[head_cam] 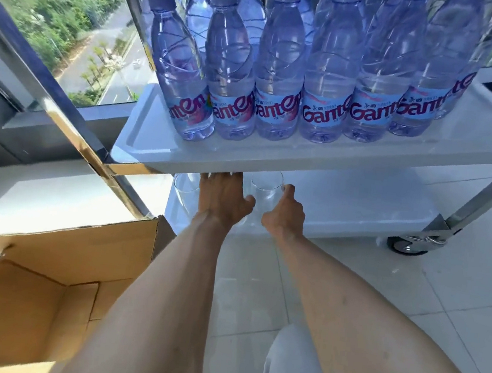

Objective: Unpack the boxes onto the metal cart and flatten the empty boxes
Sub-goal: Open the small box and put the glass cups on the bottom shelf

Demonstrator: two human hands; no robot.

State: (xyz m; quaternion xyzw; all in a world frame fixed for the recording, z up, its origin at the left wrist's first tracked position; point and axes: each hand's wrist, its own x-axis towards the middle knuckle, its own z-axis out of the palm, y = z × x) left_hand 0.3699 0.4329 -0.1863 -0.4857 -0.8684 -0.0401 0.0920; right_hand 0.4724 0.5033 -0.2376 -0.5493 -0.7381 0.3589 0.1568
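The metal cart's middle shelf (272, 161) carries several blue-tinted water bottles (278, 76) standing in rows. On the lower shelf (359, 205), my right hand (284, 212) grips a clear drinking glass (266, 188) from its right side. My left hand (225, 196) reaches palm down under the middle shelf's edge, which hides its fingertips. A faint glass outline shows beneath its palm, but I cannot tell if it holds it. Another clear glass (184, 191) stands to the left. An open cardboard box (52, 287) sits at lower left with nothing visible inside.
A chrome cart post (71, 123) slants down on the left, just above the box. A caster wheel (408, 246) stands on the white tiled floor (410, 297) at right. A window behind the cart looks onto a road and trees. My knee in light fabric (289, 363) shows below.
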